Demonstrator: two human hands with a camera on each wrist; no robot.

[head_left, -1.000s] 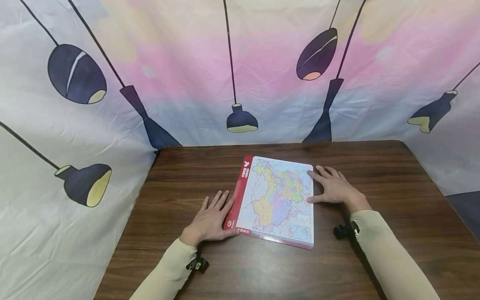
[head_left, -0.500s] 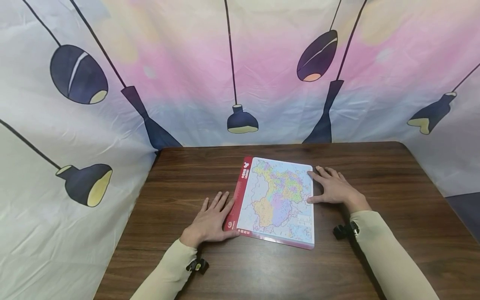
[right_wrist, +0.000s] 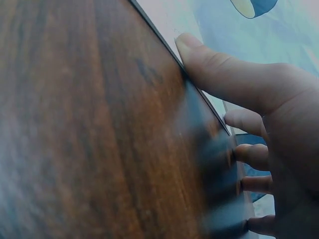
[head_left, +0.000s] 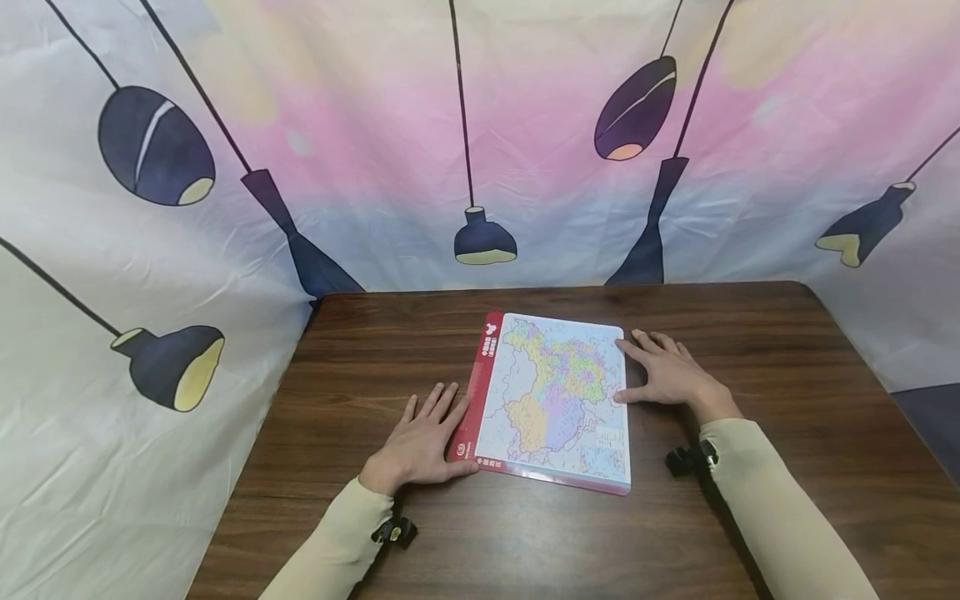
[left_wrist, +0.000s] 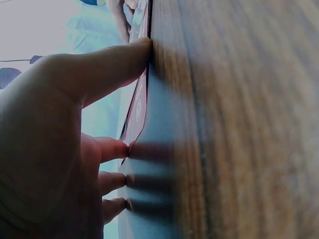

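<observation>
From the head view, the map board (head_left: pixel 551 404) lies flat on the table (head_left: pixel 375 367) between the left hand (head_left: pixel 422 437) and the right hand (head_left: pixel 663 375), both spread flat with fingers touching its side edges. In the wrist views, the left thumb (left_wrist: pixel 109 67) and right thumb (right_wrist: pixel 214 67) press down by the edges. It looks like the start of a lift, so next the fingers need to hook under both sides together.

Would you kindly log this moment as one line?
left hand: flat, touching map board left edge | right hand: flat, touching right edge | board flat on table
</observation>
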